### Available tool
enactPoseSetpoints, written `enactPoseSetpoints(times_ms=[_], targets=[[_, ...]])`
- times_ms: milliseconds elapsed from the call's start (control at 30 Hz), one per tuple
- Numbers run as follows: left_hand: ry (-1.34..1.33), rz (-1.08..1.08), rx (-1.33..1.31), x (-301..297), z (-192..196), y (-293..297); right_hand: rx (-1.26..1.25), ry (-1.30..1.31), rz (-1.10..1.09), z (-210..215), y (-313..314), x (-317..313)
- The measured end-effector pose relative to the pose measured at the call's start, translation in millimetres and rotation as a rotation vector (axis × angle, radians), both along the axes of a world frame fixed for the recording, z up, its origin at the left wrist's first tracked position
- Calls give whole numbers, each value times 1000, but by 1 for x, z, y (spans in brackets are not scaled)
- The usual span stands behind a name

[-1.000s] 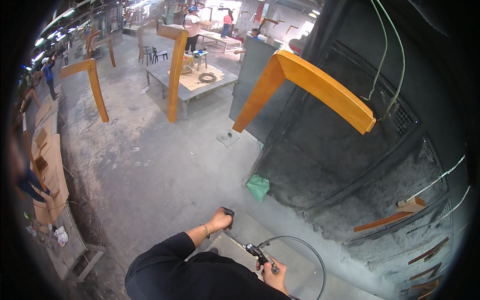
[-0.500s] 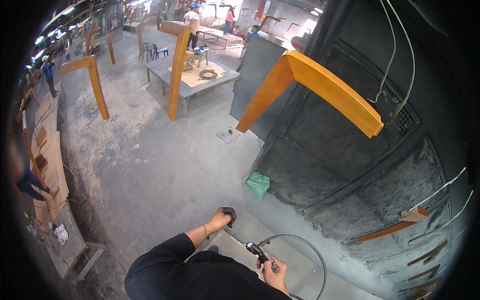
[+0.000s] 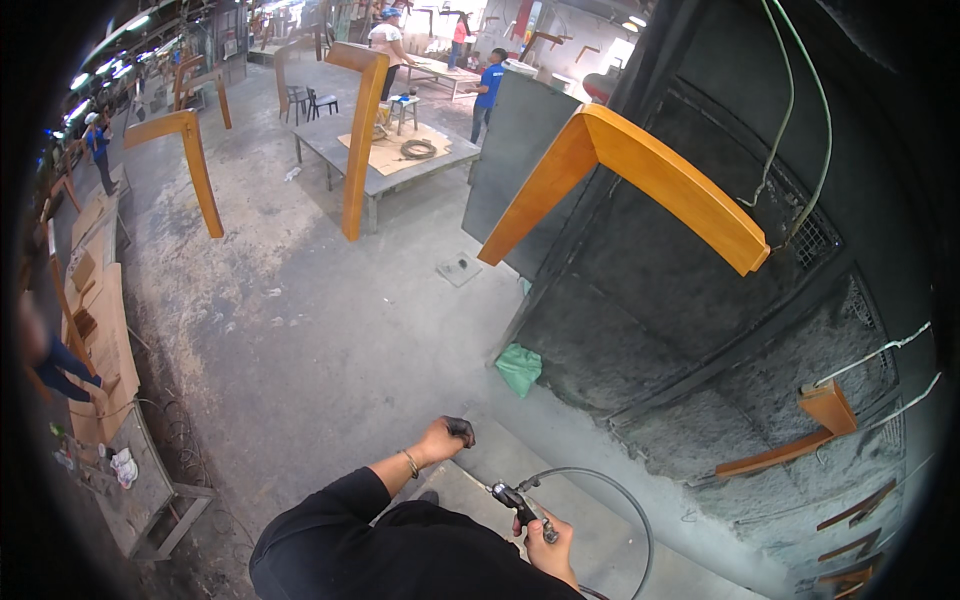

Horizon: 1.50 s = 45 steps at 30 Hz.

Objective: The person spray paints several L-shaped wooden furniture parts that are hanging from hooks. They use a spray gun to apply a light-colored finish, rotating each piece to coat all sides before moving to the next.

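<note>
Spray gun (image 3: 509, 498) sits clamped in my right hand (image 3: 550, 549), low near my body; my left hand (image 3: 443, 438), apart, is curled, contents unclear. The L-shaped wooden piece (image 3: 670, 174) is ahead, well apart from both; I'd want the hose (image 3: 650, 548) slack, strokes steady.

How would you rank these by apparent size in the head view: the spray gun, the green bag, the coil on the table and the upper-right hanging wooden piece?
1. Upper-right hanging wooden piece; nearness to the camera may enlarge it
2. Green bag and spray gun: too alike to rank, with the gun partly covered
3. Coil
</note>
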<state>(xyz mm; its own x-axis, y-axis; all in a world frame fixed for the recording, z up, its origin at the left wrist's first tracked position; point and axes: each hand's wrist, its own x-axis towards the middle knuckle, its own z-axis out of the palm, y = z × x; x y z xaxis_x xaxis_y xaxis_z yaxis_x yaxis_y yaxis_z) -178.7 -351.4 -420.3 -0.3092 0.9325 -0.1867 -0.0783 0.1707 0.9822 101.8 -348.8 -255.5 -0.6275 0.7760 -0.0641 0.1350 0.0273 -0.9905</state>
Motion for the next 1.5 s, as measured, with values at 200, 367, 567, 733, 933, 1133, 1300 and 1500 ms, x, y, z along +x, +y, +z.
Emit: enactPoseSetpoints(times_ms=[200, 367, 567, 733, 933, 1133, 1300, 1500], targets=[[61, -21, 55, 5, 2, 0, 28, 14, 0, -3, -2, 3], [120, -12, 33, 9, 6, 3, 24, 4, -12, -3, -1, 5], [43, -10, 10, 8, 8, 7, 23, -14, -28, 0, 1, 7], [42, -11, -7, 6, 15, 6, -13, -36, 13, -1, 4, 10], [138, -9, -45, 7, 14, 8, -5, -36, 21, -2, 7, 10], [198, 34, -12, 5, -1, 11, -24, -30, 33, -2, 8, 9], [106, 25, 12, 5, 5, 8, -36, -26, 21, 0, 6, 8], [106, 20, 26, 7, 2, 8, 26, -47, -10, -6, 4, 9]])
